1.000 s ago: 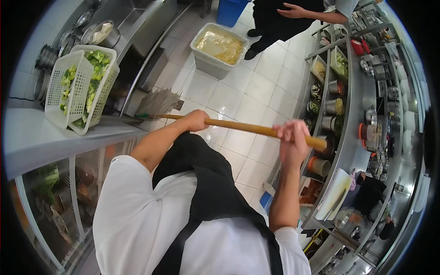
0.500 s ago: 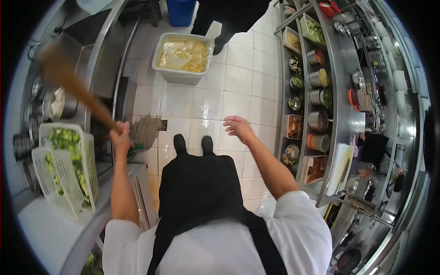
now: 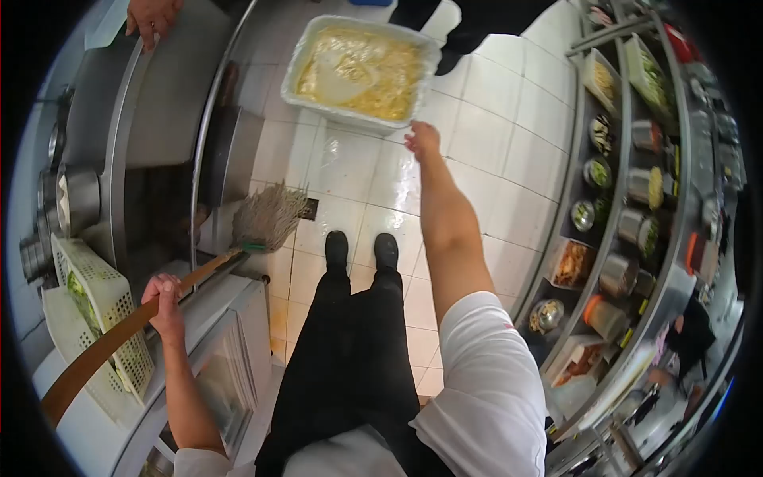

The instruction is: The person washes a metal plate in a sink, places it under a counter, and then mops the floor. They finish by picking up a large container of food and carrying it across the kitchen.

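My left hand (image 3: 165,306) is wrapped round the wooden handle (image 3: 115,338) of a mop. The grey mop head (image 3: 270,215) rests on the tiles beside a small dark drain, left of my shoes. My right hand (image 3: 424,140) reaches forward to the near right corner of a large white tub (image 3: 350,121), which holds a yellow mixture with a pale piece in it. Its fingers are partly curled at or very near the rim; whether they grip it is too small to tell.
A person in dark trousers (image 3: 477,28) stands behind the tub. Another person's hand (image 3: 152,20) is over the steel sink edge at the upper left. White baskets (image 3: 95,318) sit on the left counter. Shelves with food containers (image 3: 572,262) line the right.
My right hand has moved forward to the tub. The mop handle has swung from pointing forward to pointing back left, still in my left hand. The view has shifted, and another hand shows at the upper left.
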`<action>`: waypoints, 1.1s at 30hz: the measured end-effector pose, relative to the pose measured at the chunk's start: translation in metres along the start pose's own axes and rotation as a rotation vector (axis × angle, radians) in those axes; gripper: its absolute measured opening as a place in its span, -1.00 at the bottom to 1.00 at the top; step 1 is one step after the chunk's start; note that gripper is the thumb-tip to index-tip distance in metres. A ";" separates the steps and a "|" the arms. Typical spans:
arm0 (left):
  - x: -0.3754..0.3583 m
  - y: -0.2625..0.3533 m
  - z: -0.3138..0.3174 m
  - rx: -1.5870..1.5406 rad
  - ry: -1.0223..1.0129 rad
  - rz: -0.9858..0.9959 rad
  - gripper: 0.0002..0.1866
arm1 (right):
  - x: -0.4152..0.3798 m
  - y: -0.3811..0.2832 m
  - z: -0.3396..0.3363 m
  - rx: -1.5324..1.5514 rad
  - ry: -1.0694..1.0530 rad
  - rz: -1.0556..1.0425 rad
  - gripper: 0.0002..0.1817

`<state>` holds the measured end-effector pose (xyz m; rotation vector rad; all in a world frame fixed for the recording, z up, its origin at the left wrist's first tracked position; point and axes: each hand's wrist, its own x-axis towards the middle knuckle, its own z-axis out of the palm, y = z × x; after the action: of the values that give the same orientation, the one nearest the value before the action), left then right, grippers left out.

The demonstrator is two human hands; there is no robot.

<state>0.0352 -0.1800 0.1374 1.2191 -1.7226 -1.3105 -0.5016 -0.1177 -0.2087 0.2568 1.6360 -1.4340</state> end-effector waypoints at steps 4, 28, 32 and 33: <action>-0.007 0.003 -0.004 0.020 0.003 0.011 -0.70 | 0.021 -0.010 0.007 -0.052 0.020 0.030 -0.80; -0.043 -0.013 -0.018 -0.102 0.204 -0.018 -0.68 | -0.069 0.125 0.003 0.206 -0.101 0.219 -0.91; -0.038 -0.013 -0.021 -0.102 0.293 -0.045 -0.68 | -0.096 0.147 -0.023 0.182 -0.101 0.259 -0.96; -0.036 -0.013 -0.021 -0.103 0.322 -0.061 -0.68 | -0.103 0.153 -0.031 0.162 -0.100 0.283 -0.94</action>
<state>0.0702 -0.1546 0.1328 1.3487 -1.3839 -1.1497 -0.3562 -0.0043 -0.2397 0.4812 1.3446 -1.3396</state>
